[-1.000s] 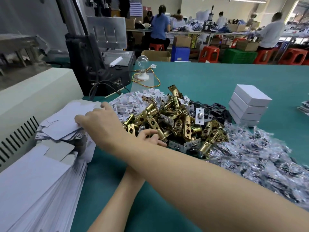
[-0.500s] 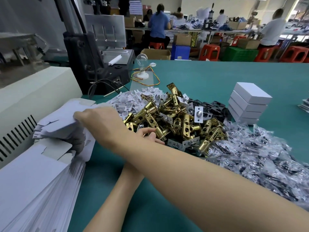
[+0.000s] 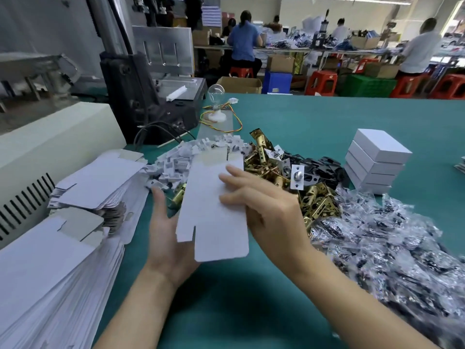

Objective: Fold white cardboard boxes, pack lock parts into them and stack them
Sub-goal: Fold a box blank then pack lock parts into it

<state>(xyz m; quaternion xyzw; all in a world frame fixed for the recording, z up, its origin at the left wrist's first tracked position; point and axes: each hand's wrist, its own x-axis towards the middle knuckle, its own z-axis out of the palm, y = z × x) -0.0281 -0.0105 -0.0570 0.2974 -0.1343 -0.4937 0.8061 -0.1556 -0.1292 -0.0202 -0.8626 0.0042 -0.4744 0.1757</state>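
opening box blank (image 3: 211,222) | left hand (image 3: 163,238) lying flat underneath, right hand (image 3: 271,207) pinching its side | tip: probably worth squeezing opposite creases evenly so it's popping open square

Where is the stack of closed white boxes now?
In the head view the stack of boxes stands at the right of the green table, just behind the clear bags.

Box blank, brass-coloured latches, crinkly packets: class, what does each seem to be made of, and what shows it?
Box blank: thin white cardboard, matt, with die-cut flaps. Latches: metal, probably brass-plated; shiny gold glints. Packets: clear plastic film, glossy and wrinkled; contents dark, unclear.
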